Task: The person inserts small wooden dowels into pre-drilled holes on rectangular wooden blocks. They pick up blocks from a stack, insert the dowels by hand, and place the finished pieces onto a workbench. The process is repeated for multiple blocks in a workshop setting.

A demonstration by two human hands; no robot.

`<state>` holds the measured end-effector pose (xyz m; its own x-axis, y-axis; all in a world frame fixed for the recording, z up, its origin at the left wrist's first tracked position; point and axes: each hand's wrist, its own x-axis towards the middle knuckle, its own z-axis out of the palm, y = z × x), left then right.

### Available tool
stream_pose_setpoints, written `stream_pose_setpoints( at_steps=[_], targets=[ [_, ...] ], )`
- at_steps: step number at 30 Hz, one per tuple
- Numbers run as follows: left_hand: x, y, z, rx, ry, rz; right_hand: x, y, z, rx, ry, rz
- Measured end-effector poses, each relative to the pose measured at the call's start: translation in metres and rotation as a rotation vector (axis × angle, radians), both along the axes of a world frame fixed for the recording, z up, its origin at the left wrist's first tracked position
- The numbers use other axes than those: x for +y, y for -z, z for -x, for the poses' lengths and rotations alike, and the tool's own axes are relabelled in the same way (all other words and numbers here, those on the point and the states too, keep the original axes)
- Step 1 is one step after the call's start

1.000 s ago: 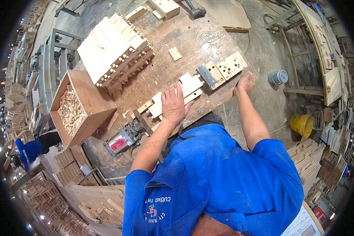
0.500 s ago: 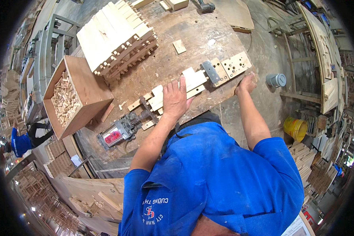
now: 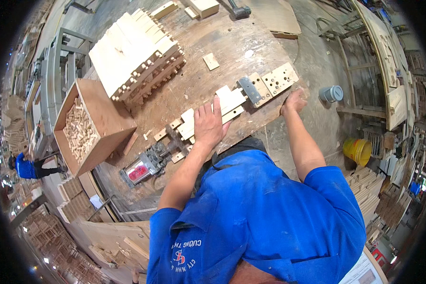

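Note:
My left hand (image 3: pixel 208 124) lies with fingers spread across a pale wooden piece (image 3: pixel 230 98), its thumb on the near side. The piece sits along a wooden strip (image 3: pixel 233 113) between a metal-rod clamp (image 3: pixel 174 138) at its left end and a drilled block (image 3: pixel 280 79) with a dark metal plate (image 3: pixel 252 90) at its right. Short dowel ends show between the piece and the plate. An air cylinder (image 3: pixel 141 170) joins the clamp. At the workbench's right edge (image 3: pixel 270 115), my right hand (image 3: pixel 294 100) is curled; what it grips, if anything, is hidden.
A wooden box (image 3: pixel 111 113) of dowels (image 3: pixel 79 128) stands left, beside a stack of dowelled boards (image 3: pixel 128 52). A small wood block (image 3: pixel 211 61) and a hammer (image 3: pixel 241 11) lie farther back. Beyond the right edge are a grey bucket (image 3: pixel 333 93) and a yellow bucket (image 3: pixel 357 150).
The whole view has shifted slightly. Both hands keep their places, the left on the wooden piece and the right at the bench edge.

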<state>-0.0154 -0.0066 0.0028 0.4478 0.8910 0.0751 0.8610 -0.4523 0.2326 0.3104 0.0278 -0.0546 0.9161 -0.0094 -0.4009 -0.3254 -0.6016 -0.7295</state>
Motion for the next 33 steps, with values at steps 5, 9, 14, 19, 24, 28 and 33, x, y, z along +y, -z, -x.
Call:
stream_pose_setpoints(
  at_steps=[5, 9, 14, 19, 24, 28, 33],
  targets=[
    [0.007, 0.009, -0.011, 0.0, 0.005, 0.08, -0.015, 0.014, -0.021, -0.01, -0.045, -0.052],
    [-0.004, 0.012, -0.012, 0.01, 0.002, 0.006, 0.003, 0.017, -0.02, -0.065, -0.015, 0.117],
    [-0.001, -0.01, -0.021, 0.148, 0.027, -0.051, -0.003, -0.01, -0.017, 0.06, 0.028, 0.09],
    [-0.005, -0.001, -0.018, 0.15, 0.054, -0.11, -0.005, -0.012, -0.014, 0.017, 0.052, 0.111],
    [-0.006, 0.002, -0.012, 0.188, 0.039, -0.102, -0.008, -0.015, -0.011, 0.015, 0.03, 0.093],
    [-0.007, 0.002, -0.013, 0.147, 0.053, -0.144, -0.008, -0.019, -0.011, 0.013, 0.031, 0.1],
    [-0.007, -0.004, -0.017, 0.12, 0.042, -0.095, -0.007, -0.019, -0.014, -0.015, 0.053, 0.122]
  ],
)
